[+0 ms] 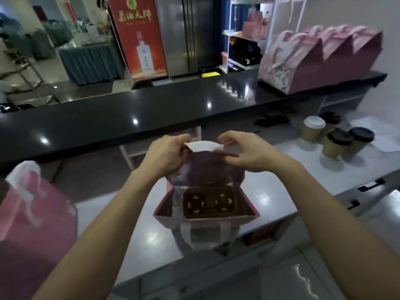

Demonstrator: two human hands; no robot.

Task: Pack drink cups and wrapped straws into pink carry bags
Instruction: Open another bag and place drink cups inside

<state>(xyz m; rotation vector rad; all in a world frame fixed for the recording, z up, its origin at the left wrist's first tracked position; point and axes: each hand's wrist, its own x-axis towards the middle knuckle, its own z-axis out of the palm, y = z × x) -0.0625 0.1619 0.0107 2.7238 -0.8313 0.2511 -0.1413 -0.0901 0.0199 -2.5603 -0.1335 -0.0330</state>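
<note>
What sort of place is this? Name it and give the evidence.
Probably a drinks shop's packing counter: lidded paper cups wait on the worktop, filled pink carry bags line the black counter, and both hands open another bag.

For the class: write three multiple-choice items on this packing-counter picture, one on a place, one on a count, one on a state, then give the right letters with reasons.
1. Where do the lidded paper drink cups stand?
A. to the right of the open pink carry bag
B. inside it
C. on the black counter

2. How many round openings does the dark cup holder insert in the open bag have?
A. one
B. two
C. four

3. What are the left hand and right hand doing?
A. resting flat on the table
B. lifting a cup
C. pinching the bag's white handle

Answers: 1 A, the cups sit on the white table at the right. 2 B, two openings lie side by side. 3 C, both hands' fingers close on the raised handle.
</note>
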